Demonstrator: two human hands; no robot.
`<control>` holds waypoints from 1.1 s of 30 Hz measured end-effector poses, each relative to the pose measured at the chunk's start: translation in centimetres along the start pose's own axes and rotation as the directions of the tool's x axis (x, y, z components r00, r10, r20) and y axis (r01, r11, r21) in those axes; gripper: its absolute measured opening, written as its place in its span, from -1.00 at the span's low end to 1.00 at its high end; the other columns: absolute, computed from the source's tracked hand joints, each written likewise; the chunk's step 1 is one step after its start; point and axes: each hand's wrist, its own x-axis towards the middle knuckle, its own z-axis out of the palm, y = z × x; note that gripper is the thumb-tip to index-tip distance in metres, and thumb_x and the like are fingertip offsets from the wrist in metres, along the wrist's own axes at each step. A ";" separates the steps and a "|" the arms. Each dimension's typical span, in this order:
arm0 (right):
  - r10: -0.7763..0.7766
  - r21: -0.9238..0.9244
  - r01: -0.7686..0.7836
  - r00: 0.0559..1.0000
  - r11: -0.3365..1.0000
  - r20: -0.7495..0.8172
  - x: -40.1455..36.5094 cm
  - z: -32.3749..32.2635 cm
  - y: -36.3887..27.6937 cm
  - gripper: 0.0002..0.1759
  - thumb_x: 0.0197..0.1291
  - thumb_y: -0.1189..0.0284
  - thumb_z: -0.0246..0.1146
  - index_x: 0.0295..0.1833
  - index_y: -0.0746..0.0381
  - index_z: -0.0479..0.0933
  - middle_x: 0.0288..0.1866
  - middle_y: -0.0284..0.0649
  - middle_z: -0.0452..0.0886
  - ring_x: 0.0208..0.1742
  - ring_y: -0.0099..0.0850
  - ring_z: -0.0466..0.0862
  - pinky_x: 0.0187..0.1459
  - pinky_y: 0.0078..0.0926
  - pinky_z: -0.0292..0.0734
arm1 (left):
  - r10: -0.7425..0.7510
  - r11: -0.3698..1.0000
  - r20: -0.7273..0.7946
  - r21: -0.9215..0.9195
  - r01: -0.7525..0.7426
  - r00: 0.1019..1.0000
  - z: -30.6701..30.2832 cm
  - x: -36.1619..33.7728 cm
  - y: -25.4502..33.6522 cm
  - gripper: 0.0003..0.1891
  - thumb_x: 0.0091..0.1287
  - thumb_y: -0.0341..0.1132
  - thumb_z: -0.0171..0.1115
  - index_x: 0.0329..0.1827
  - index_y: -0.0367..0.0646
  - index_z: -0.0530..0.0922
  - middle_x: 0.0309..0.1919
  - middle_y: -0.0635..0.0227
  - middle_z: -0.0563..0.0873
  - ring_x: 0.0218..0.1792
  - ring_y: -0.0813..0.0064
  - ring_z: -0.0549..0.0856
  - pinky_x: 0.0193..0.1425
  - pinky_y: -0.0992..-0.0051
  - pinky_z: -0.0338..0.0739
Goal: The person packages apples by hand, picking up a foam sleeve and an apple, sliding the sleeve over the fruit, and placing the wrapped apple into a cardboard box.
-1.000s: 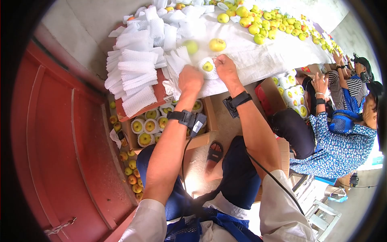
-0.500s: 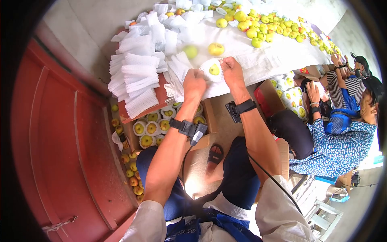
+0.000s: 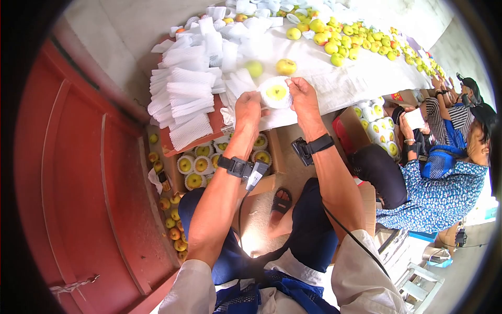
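Between my two hands is a yellow-green apple [image 3: 276,92] in a white foam net. My left hand [image 3: 249,109] has its fingers curled and touches the net's left edge. On the other side, my right hand [image 3: 304,100] pinches the net's right edge between thumb and fingers. Just beyond, a yellow-red apple [image 3: 286,66] and a greener apple [image 3: 254,68] rest on the white-covered table [image 3: 345,86]. A pile of empty white foam nets [image 3: 191,86] lies to the left of my hands.
Below the table, an open carton [image 3: 272,183] holds netted apples. Loose apples [image 3: 175,234] line the floor by the red door [image 3: 78,183]. More apples [image 3: 361,39] cover the table's back right. At right, a person in a blue patterned shirt [image 3: 444,193] sits beside another carton [image 3: 351,128].
The foam net now sits more evenly around the apple, whose face shows more fully. My left hand's fingers have loosened slightly. The whole view has shifted a little.
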 end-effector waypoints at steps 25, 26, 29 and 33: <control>0.141 0.274 -0.144 0.990 0.951 0.030 -1.1 2.2 0.4 -0.78 0.46 0.35 0.29 0.01 0.28 0.66 -0.19 -0.32 0.73 -0.28 -0.60 0.70 -0.36 -0.63 0.54 | -0.012 0.996 -0.014 -0.083 0.010 1.000 -1.2 -1.6 1.2 -0.73 0.52 -0.46 0.03 0.15 -0.45 0.52 -0.11 0.18 0.72 -0.20 0.49 0.72 -0.26 0.54 0.70; 0.146 0.271 -0.145 0.989 0.952 0.019 -1.1 2.2 0.4 -0.78 0.45 0.36 0.29 0.01 0.30 0.65 -0.20 -0.30 0.73 -0.28 -0.59 0.70 -0.36 -0.63 0.56 | -0.012 0.996 -0.015 -0.084 0.011 1.000 -1.2 -1.6 1.2 -0.73 0.52 -0.46 0.03 0.15 -0.45 0.52 -0.11 0.18 0.72 -0.20 0.49 0.72 -0.26 0.54 0.70; 0.126 0.287 -0.128 0.992 0.949 0.023 -1.1 2.2 0.5 -0.77 0.45 0.36 0.30 0.01 0.32 0.64 -0.21 -0.28 0.73 -0.29 -0.57 0.71 -0.35 -0.62 0.58 | -0.021 0.996 -0.007 -0.085 0.020 1.000 -1.2 -1.6 1.1 -0.73 0.52 -0.46 0.03 0.15 -0.46 0.52 -0.12 0.19 0.72 -0.21 0.50 0.72 -0.26 0.55 0.70; 0.124 0.291 -0.120 0.992 0.949 0.006 -1.1 2.3 0.7 -0.77 0.45 0.38 0.29 0.00 0.35 0.64 -0.21 -0.26 0.73 -0.30 -0.56 0.71 -0.35 -0.60 0.60 | -0.034 0.995 -0.018 -0.093 0.032 0.999 -1.1 -1.4 0.9 -0.75 0.54 -0.43 0.04 0.13 -0.44 0.53 -0.12 0.20 0.73 -0.22 0.51 0.72 -0.26 0.55 0.70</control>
